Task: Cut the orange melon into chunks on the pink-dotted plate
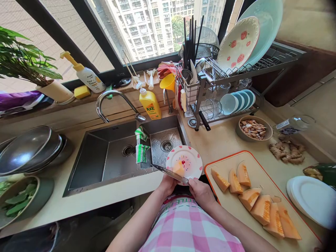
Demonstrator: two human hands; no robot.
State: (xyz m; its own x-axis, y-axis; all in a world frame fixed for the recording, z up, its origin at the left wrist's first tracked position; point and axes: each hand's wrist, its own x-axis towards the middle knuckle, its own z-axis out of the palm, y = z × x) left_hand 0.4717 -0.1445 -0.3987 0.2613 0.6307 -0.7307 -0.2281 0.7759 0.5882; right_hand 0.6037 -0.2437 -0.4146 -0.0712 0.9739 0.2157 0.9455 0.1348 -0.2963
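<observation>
My left hand (168, 185) holds the lower edge of a white plate with pink dots (193, 157) above the steel sink. My right hand (202, 192) grips a kitchen knife (168, 174), whose blade lies across the plate. A piece of orange melon (179, 169) sits on the plate, touching the blade. To the right, several melon slices (258, 206) lie on an orange-rimmed cutting board (225, 164), close to my right forearm.
The sink (110, 157) holds green-and-white sponges. Behind it stand a faucet and a yellow dish soap bottle. A dish rack stands at the back right. Nearby are ginger, a bowl of shells, stacked plates, steel bowls and a bowl of greens.
</observation>
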